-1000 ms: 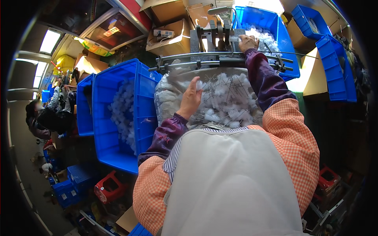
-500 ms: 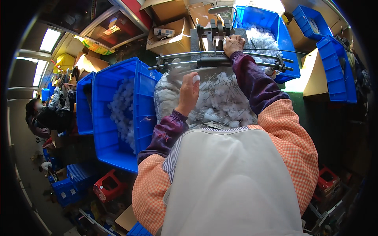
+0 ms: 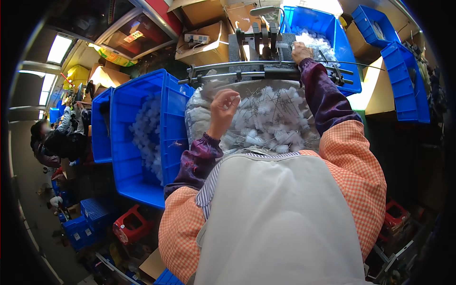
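My left hand (image 3: 223,110) hovers over the left part of a heap of white plastic pieces and thin metal pins (image 3: 270,118). Its fingers are curled in a pinch; what is between them, if anything, is too small to make out. My right hand (image 3: 301,52) is at the right side of a dark metal bench fixture (image 3: 264,40), fingers bent together. A small pale ridged piece (image 3: 283,45) lies by its fingertips; whether they grip it is hidden. Metal rods (image 3: 266,74) run across in front of the fixture.
To the left stands a large blue bin (image 3: 137,175) with white pieces (image 3: 146,126) in it. Another blue bin (image 3: 346,52) with similar pieces is behind my right hand. A cardboard box (image 3: 202,53) holding a power strip sits left of the fixture. A person (image 3: 64,137) works far left.
My right hand has moved right, from the middle of the fixture to its right side. My left hand has shifted slightly left and down, its fingers curling in.
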Tool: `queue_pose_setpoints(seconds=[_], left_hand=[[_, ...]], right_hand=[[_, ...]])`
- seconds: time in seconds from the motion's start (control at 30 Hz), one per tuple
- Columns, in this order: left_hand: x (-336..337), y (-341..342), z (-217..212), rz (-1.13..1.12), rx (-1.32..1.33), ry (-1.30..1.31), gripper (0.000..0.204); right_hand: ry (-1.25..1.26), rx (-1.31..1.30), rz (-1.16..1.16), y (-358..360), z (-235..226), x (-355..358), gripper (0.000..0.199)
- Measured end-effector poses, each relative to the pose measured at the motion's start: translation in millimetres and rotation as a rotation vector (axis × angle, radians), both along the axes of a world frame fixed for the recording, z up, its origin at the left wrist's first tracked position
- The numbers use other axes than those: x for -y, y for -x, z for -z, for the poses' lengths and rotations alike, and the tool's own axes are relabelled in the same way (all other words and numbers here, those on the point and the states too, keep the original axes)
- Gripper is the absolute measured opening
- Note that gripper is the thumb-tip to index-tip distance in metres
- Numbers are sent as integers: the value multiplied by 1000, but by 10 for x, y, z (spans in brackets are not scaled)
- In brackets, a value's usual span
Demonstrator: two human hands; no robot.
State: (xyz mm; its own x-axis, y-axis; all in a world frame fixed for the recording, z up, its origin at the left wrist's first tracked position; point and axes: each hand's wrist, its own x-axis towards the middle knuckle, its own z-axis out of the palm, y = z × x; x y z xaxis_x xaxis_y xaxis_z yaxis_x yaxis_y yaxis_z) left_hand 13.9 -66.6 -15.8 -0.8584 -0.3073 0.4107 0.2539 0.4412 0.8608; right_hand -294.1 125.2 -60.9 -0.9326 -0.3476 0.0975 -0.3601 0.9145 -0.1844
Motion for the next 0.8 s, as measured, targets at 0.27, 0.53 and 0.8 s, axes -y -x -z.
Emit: queue_pose_setpoints(seconds=[0.27, 0.53, 0.8], left_hand=[[-101, -21, -3, 151, 154, -568, 15], [-338, 306, -15, 203, 146, -503, 19], [72, -25, 306, -136, 415, 553, 56]], right_hand=[[-161, -143, 284, 115, -418, -490, 25], [814, 616, -855, -1356, -535, -125, 30], [309, -200, -236, -439, -114, -43, 18]])
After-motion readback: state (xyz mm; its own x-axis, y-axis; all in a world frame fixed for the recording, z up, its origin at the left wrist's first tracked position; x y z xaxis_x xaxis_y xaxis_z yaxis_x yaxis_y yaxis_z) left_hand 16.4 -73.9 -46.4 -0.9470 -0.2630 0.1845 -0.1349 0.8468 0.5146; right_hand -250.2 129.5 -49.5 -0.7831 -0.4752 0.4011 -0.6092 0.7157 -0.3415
